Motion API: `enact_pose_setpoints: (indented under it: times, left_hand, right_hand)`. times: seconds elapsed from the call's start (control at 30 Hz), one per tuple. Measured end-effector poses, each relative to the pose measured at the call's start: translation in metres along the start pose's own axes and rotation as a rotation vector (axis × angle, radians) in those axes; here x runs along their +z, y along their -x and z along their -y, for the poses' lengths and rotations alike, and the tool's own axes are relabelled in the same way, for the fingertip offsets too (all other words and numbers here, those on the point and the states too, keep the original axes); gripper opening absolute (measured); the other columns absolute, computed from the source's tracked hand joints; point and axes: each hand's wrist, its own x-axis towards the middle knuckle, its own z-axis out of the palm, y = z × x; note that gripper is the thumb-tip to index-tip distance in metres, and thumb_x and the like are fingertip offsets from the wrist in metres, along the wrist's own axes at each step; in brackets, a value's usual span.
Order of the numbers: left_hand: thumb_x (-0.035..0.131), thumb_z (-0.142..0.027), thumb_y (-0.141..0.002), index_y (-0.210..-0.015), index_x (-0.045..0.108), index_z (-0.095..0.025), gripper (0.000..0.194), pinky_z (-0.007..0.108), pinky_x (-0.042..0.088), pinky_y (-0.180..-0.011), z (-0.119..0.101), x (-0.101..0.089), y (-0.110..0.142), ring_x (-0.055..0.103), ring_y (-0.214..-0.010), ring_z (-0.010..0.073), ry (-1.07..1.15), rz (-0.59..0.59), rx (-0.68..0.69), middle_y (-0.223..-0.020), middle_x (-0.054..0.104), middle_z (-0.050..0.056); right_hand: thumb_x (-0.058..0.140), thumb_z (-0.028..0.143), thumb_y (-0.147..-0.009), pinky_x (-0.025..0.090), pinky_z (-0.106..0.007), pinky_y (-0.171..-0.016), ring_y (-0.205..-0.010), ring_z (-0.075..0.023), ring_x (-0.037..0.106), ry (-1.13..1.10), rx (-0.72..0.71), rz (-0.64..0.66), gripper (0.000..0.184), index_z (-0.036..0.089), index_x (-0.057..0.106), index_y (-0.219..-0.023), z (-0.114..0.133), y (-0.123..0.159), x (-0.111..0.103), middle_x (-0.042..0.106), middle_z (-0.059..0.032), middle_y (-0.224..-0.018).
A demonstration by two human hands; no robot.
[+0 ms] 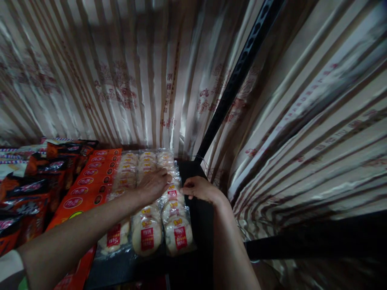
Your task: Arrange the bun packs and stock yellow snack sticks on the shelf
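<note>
Round pale pastries in clear plastic packets with red and yellow print lie overlapping in three rows on a black shelf (199, 237). Over the right-hand row of packets (178, 235) my left hand (155, 184) reaches across, its fingers curled down at a packet's upper edge. On the outer side of that same row is my right hand (198, 188), thumb and fingers drawn together at the packet's edge. The middle row (147, 237) runs under my left wrist, and my forearm hides part of the left row (113, 237).
Orange packs (87, 173) stand in a line left of the pastries. Farther left are black and orange bags (33, 201). A black slotted post (232, 84) rises at the shelf's back corner. Printed, pleated curtains (136, 72) hang behind and to the right.
</note>
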Motion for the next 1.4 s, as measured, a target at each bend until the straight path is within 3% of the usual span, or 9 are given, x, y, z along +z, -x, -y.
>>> enact_pose_setpoints:
  times: [0.5, 0.77, 1.17, 1.4]
  left_hand:
    - [0.045, -0.019, -0.084, -0.085, 0.059, -0.019, 0.014, 0.03, 0.045, -0.08, -0.001, 0.002, 0.001, 0.053, -0.092, 0.0171, -0.005, -0.012, -0.025, -0.096, 0.058, 0.004]
    - [0.043, -0.021, -0.085, -0.088, 0.059, -0.019, 0.016, 0.03, 0.045, -0.08, -0.003, -0.001, 0.001, 0.053, -0.092, 0.0176, -0.012, 0.01, -0.027, -0.097, 0.058, 0.004]
    - [0.035, -0.026, -0.089, -0.085, 0.059, -0.018, 0.025, 0.03, 0.044, -0.082, -0.003, 0.0, 0.002, 0.053, -0.092, 0.0165, 0.042, -0.019, -0.016, -0.095, 0.058, 0.005]
    - [0.041, -0.041, -0.087, -0.092, 0.06, -0.018, 0.03, 0.031, 0.045, -0.081, -0.006, -0.006, 0.01, 0.053, -0.095, 0.0189, 0.042, -0.009, 0.014, -0.097, 0.057, 0.006]
  right_hand:
    - [0.066, 0.024, -0.062, 0.037, -0.018, -0.05, -0.052, -0.0083, 0.051, -0.059, -0.074, 0.021, 0.013, 0.016, 0.058, -0.069, -0.01, -0.002, 0.013, 0.056, 0.0044, -0.055]
    - [0.061, 0.02, -0.066, 0.036, -0.019, -0.051, -0.054, -0.0092, 0.053, -0.044, -0.118, -0.016, 0.006, 0.017, 0.057, -0.066, 0.001, 0.004, 0.009, 0.057, 0.0041, -0.053]
    - [0.058, 0.016, -0.072, 0.045, -0.017, -0.047, -0.049, -0.008, 0.057, -0.218, -0.118, -0.053, 0.007, 0.018, 0.051, -0.07, -0.002, -0.002, 0.016, 0.058, 0.0038, -0.055]
    - [0.057, 0.016, -0.074, 0.045, -0.017, -0.048, -0.05, -0.0081, 0.058, -0.236, -0.113, -0.069, 0.008, 0.017, 0.05, -0.07, 0.001, -0.004, 0.018, 0.058, 0.0035, -0.056]
